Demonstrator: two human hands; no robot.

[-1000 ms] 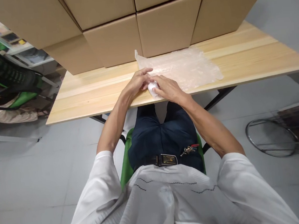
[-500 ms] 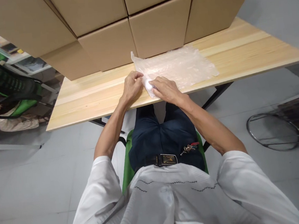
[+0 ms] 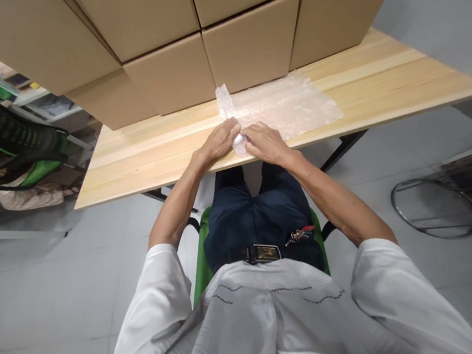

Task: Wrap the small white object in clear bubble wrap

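Note:
A translucent, crinkled sheet of plastic wrap [image 3: 296, 104] lies on the wooden table [image 3: 134, 159], its left end folded over into a narrow strip. Inside that fold, close to the table's front edge, is a small white item [image 3: 239, 139], mostly covered by my fingers; its kind I cannot make out. My left hand [image 3: 219, 138] rests palm down on the folded strip, fingers stretched flat toward the item. From the other side my right hand [image 3: 265, 142] has its fingers curled and closed around the wrapped item.
Large cardboard boxes [image 3: 254, 44] are stacked along the back of the table. A green and black chair [image 3: 10, 137] stands at the far left. On the floor at right is a round metal frame [image 3: 433, 208]. I sit on a green chair [image 3: 202, 258].
My left hand has moved right, from pinching the sheet's edge to lying flat over it. The left end of the sheet has folded over the white item. My right hand stays nearly in place.

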